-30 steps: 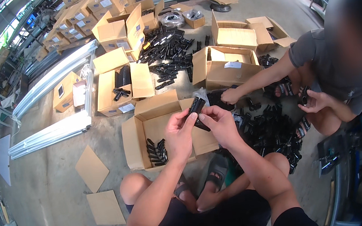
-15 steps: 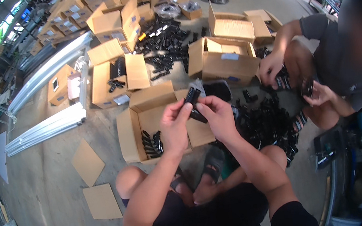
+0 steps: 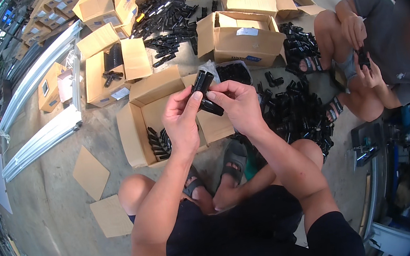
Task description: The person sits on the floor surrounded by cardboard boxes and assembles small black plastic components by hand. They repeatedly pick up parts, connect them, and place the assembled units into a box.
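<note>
Both my left hand [image 3: 183, 123] and right hand [image 3: 237, 103] have fingers clamped on the black plastic part [image 3: 205, 94] — light, stiff, probably smooth — best pinched at its ends, above the near open box [image 3: 135, 132].

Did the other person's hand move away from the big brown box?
Yes. The co-worker's hand was stretched out to the closed cardboard box a second ago; now it rests back on their own knee, well to the right of that box.
</note>
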The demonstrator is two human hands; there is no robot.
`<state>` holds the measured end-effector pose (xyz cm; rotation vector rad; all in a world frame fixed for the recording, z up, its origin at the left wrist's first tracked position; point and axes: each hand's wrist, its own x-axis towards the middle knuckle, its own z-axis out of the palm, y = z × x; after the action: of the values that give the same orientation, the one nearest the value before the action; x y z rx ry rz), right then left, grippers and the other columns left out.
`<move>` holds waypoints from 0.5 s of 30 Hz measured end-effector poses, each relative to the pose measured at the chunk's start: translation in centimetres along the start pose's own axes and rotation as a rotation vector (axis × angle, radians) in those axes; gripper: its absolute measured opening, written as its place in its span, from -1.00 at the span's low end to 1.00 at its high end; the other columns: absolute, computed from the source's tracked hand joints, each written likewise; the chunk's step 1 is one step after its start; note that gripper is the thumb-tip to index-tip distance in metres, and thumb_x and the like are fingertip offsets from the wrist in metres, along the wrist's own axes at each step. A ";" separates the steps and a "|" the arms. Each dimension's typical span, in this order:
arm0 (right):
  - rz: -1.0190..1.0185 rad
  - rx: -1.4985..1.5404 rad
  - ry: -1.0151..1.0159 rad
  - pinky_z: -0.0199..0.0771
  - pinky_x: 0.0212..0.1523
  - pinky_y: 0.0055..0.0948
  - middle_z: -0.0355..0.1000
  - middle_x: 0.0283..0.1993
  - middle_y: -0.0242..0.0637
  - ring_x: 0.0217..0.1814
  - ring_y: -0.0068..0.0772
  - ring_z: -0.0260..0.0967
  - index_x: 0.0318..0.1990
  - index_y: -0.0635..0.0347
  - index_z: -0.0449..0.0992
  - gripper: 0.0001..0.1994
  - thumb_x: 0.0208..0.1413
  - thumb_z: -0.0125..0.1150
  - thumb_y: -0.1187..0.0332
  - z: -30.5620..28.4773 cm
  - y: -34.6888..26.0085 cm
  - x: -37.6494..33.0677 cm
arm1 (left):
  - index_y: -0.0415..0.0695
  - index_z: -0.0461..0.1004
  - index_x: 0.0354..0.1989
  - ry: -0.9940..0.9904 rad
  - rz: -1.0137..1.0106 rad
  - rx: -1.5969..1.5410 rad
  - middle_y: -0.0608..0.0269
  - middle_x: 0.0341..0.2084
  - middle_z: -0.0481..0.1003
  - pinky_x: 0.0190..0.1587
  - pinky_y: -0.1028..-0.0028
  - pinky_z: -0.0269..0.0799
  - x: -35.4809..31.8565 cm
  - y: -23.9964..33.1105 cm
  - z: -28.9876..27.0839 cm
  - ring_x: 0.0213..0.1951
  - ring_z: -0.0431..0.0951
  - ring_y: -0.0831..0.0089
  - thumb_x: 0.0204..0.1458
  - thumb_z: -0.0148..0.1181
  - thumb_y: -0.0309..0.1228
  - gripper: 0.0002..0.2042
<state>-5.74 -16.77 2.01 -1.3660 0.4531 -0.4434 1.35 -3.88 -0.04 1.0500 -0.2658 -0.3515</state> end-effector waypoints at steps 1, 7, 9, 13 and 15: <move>0.009 -0.025 0.001 0.44 -0.32 -0.61 0.60 -0.36 -0.39 -0.35 -0.72 0.44 -0.20 0.32 0.68 -0.91 0.20 0.37 0.49 0.0 -0.2 -0.1 | -0.22 0.53 0.03 -0.001 0.000 -0.001 0.13 -0.10 0.63 -0.07 0.40 0.59 0.0 0.0 0.1 -0.14 0.63 0.47 0.25 0.25 -0.54 -0.79; 0.047 0.002 0.017 0.39 -0.35 -0.65 0.57 -0.36 -0.44 -0.36 -0.75 0.40 -0.21 0.30 0.66 -0.93 0.21 0.37 0.49 0.2 -0.4 0.0 | -0.23 0.52 0.04 0.004 -0.006 0.015 0.15 -0.12 0.63 -0.08 0.41 0.58 0.0 0.0 -0.1 -0.15 0.62 0.48 0.25 0.25 -0.53 -0.79; 0.032 0.075 0.030 0.43 -0.32 -0.61 0.59 -0.35 -0.40 -0.35 -0.71 0.43 -0.21 0.32 0.67 -0.91 0.20 0.37 0.48 0.2 0.5 0.2 | -0.23 0.53 0.04 0.017 -0.015 0.022 0.16 -0.13 0.62 -0.08 0.42 0.57 -0.1 0.0 0.1 -0.16 0.62 0.49 0.25 0.26 -0.53 -0.79; 0.055 0.090 0.011 0.42 -0.32 -0.61 0.58 -0.34 -0.41 -0.35 -0.70 0.42 -0.19 0.32 0.65 -0.90 0.21 0.37 0.47 0.1 0.7 0.2 | -0.23 0.53 0.03 0.017 -0.017 0.044 0.18 -0.14 0.62 -0.11 0.44 0.55 0.0 -0.1 -0.2 -0.17 0.61 0.51 0.25 0.27 -0.51 -0.78; 0.067 0.057 0.013 0.42 -0.32 -0.61 0.57 -0.34 -0.41 -0.35 -0.70 0.41 -0.19 0.33 0.64 -0.90 0.21 0.36 0.47 0.3 0.2 -0.2 | -0.23 0.53 0.04 0.026 -0.018 0.035 0.18 -0.14 0.62 -0.12 0.44 0.55 -0.2 0.0 -0.2 -0.18 0.60 0.51 0.25 0.28 -0.50 -0.78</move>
<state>-5.69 -16.41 1.85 -1.2898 0.4918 -0.4078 1.26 -3.69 -0.11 1.0917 -0.2401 -0.3507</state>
